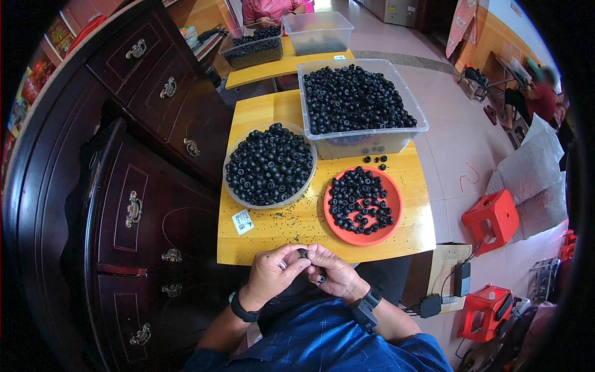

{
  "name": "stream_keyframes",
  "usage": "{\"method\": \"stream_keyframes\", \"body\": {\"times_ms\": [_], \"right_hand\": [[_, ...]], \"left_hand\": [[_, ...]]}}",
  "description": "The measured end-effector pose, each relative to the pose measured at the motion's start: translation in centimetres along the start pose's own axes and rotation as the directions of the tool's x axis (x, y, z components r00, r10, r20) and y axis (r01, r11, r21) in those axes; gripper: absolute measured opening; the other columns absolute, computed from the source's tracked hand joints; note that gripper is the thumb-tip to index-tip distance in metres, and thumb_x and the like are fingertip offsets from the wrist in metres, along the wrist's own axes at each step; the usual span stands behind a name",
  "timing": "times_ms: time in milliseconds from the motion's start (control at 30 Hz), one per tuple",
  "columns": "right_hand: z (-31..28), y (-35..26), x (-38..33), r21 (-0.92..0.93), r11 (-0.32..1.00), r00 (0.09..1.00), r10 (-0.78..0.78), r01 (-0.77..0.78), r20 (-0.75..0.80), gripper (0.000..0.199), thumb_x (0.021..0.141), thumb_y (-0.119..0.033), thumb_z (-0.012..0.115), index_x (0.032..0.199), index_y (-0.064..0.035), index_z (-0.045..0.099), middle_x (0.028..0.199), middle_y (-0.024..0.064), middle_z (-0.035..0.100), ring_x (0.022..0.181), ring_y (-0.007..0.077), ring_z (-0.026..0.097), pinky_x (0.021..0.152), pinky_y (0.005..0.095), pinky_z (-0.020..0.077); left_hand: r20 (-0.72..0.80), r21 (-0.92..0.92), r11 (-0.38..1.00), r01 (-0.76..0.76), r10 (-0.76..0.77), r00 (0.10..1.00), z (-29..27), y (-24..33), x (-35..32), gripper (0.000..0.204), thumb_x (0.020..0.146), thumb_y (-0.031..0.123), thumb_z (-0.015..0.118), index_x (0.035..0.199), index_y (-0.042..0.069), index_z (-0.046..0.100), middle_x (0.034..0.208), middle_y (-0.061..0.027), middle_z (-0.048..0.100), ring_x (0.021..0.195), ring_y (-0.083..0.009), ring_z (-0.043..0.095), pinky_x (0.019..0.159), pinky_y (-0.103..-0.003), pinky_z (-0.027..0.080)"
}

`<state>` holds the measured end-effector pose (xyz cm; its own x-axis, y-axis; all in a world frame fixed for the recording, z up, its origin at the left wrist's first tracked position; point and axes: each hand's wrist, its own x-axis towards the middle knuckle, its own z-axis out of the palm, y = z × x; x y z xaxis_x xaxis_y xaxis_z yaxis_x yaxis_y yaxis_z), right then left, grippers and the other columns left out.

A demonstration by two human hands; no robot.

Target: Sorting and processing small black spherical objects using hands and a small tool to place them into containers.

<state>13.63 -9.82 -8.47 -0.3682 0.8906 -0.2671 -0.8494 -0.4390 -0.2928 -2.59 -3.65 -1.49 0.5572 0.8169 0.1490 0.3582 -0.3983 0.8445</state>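
Small black ring-shaped part (302, 252) sits pinched between the two hands just off the near edge of the bench (285, 232), held close to the body where both sets of fingers can work it. The left hand (273, 271) curls its fingers closed around the part from the left, thumb on top; the right hand (328, 268) meets it knuckle to knuckle, fingers folded shut, and may hold a second piece low in the palm, though the view is too small to be sure. Both wrists bend inward, forearms rising from the lower edge. Just beyond the hands, the orange plate (393, 204) of black parts lies within easy reach, the round clear bowl (230, 192) beside it, the large clear tub (372, 141) behind.
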Motion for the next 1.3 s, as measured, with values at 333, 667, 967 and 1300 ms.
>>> {"method": "stream_keyframes", "body": {"times_ms": [333,667,967,1300], "right_hand": [[-0.1,0.5,0.0,0.074,0.997,0.997,-0.032,0.027,0.068,0.011,0.099,-0.021,0.061,0.103,-0.0104,0.061,0.092,-0.0015,0.064,0.072,0.0050,0.053,0.060,0.0182,0.0416],[0.5,-0.4,-0.1,0.091,0.993,0.997,-0.071,0.068,0.029,0.013,0.098,-0.021,0.062,0.102,-0.0095,0.060,0.094,0.0002,0.064,0.071,0.0051,0.051,0.059,0.0186,0.0414],[0.2,0.0,-0.2,-0.014,0.998,0.998,-0.066,0.066,0.008,0.015,0.097,-0.022,0.065,0.102,-0.0092,0.061,0.092,-0.0005,0.064,0.070,0.0045,0.051,0.058,0.0171,0.0410],[0.5,-0.5,-0.4,0.069,0.993,0.990,-0.097,0.091,0.099,0.015,0.096,-0.023,0.065,0.101,-0.0089,0.061,0.094,0.0003,0.065,0.069,0.0051,0.050,0.057,0.0177,0.0406]], "left_hand": [[0.270,-0.623,0.666,0.410,-0.309,0.912,-0.3,-1.6,-0.2,0.018,0.096,0.012,0.065,0.110,0.000,0.066,0.076,0.0015,0.065,0.054,-0.0008,0.046,0.048,-0.017,0.036],[0.161,-0.539,0.797,0.273,-0.221,0.962,-0.5,-1.6,0.3,0.018,0.097,0.010,0.063,0.111,-0.001,0.063,0.090,-0.0027,0.069,0.071,-0.0055,0.060,0.065,-0.020,0.049],[0.184,-0.534,0.797,0.281,-0.215,0.959,-0.2,-1.7,0.5,0.012,0.096,0.009,0.063,0.103,-0.001,0.064,0.086,-0.0025,0.068,0.073,-0.0060,0.062,0.065,-0.020,0.050],[0.167,-0.437,0.856,0.275,-0.223,0.960,-1.2,-1.3,0.4,0.017,0.092,0.012,0.066,0.106,0.002,0.064,0.075,0.0035,0.061,0.057,-0.0021,0.049,0.050,-0.019,0.038]]}}
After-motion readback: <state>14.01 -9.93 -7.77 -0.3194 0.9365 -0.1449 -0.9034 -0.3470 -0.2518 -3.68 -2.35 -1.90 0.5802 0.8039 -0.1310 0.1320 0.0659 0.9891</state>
